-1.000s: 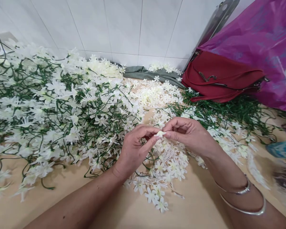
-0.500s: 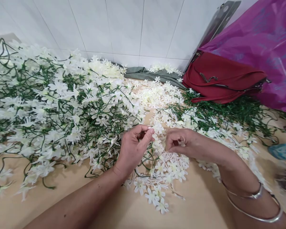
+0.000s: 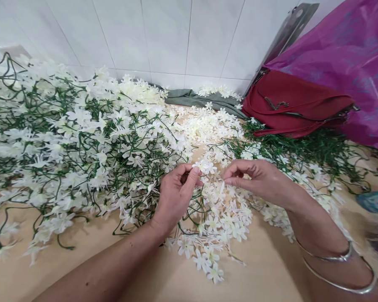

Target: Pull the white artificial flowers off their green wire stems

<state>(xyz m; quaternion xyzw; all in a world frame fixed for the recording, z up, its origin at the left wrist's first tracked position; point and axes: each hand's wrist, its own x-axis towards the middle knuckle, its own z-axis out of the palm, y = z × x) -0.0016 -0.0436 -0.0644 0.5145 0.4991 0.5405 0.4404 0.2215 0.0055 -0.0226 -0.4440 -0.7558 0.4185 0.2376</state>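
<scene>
My left hand [image 3: 176,193] is closed in a pinch, thumb against forefinger, on a white artificial flower [image 3: 205,166] whose petals spread out to the right of the fingertips. To its right, my right hand [image 3: 260,180] is also pinched, with a small, thin white piece [image 3: 222,183] at its fingertips; I cannot make out exactly what it is. Between and below both hands lie loose white blossoms with thin white stems [image 3: 228,222]. Left of my left hand rises a big heap of white artificial flowers on green stems [image 3: 91,147].
More loose white blossoms [image 3: 208,126] lie farther back on the tan surface [image 3: 129,272]. Green stems [image 3: 315,147] pile up at the right, in front of a red handbag [image 3: 296,105] and a purple plastic bag [image 3: 343,54]. A grey-green cloth [image 3: 204,98] runs along the tiled wall [image 3: 164,37].
My right hand has lifted away from the loose blossoms, its fingertips now holding a small white piece. The flower in my left hand now shows its petals more openly.
</scene>
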